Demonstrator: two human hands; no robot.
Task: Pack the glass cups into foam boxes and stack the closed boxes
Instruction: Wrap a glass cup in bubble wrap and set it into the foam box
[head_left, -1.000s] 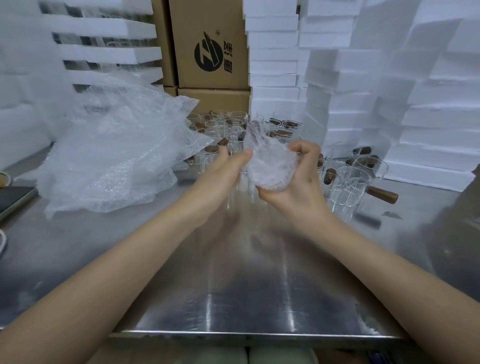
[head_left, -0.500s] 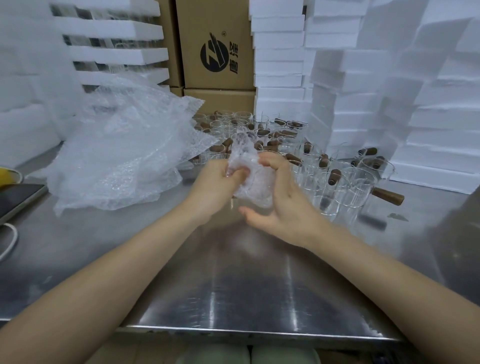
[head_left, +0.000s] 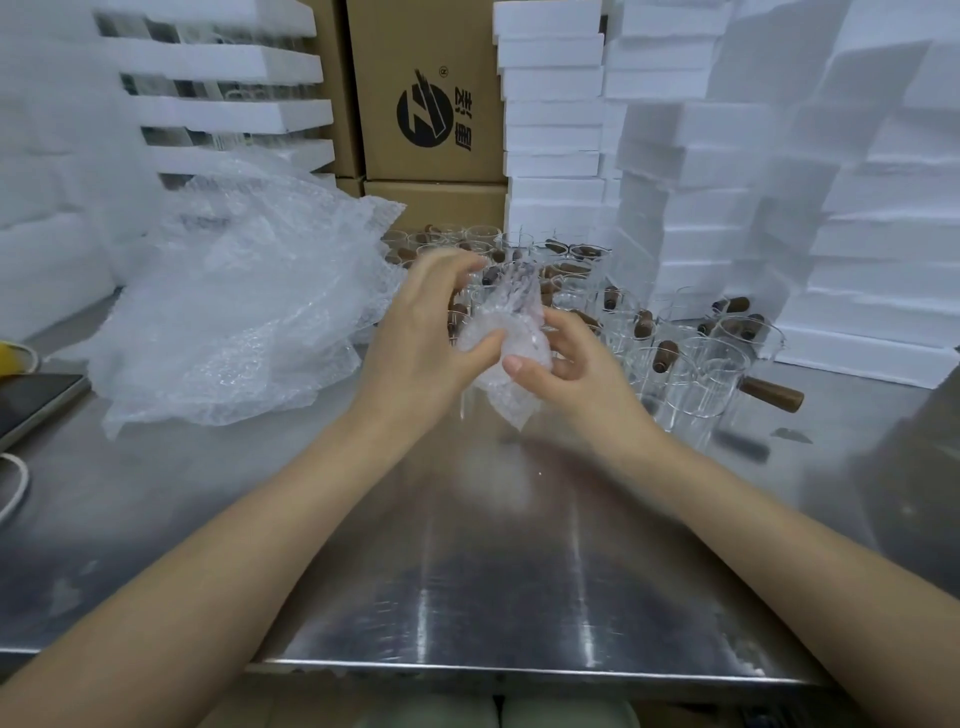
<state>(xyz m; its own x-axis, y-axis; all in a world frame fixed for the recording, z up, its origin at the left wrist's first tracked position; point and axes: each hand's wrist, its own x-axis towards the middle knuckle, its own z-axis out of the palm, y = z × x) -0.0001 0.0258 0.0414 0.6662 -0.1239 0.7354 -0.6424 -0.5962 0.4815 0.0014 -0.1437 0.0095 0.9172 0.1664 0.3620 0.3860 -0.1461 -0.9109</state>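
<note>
Though wrapped, the cup (head_left: 511, 325) sits between left hand (head_left: 421, 338) and right hand (head_left: 576, 364).

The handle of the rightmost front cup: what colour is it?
Brown, wood-like; the handle shows best in the head view.

Both hands up over the steel table (head_left: 467, 571); right hand (head_left: 576, 364) cups a bubble-wrapped bundle (head_left: 506, 322), left hand (head_left: 421, 332) has its thumb on it, fingers blurry; loose bubble wrap (head_left: 249, 312) heaped on the left, glass cups (head_left: 701, 364) with wooden handles behind, foam boxes (head_left: 727, 182) stacked on the right.
</note>
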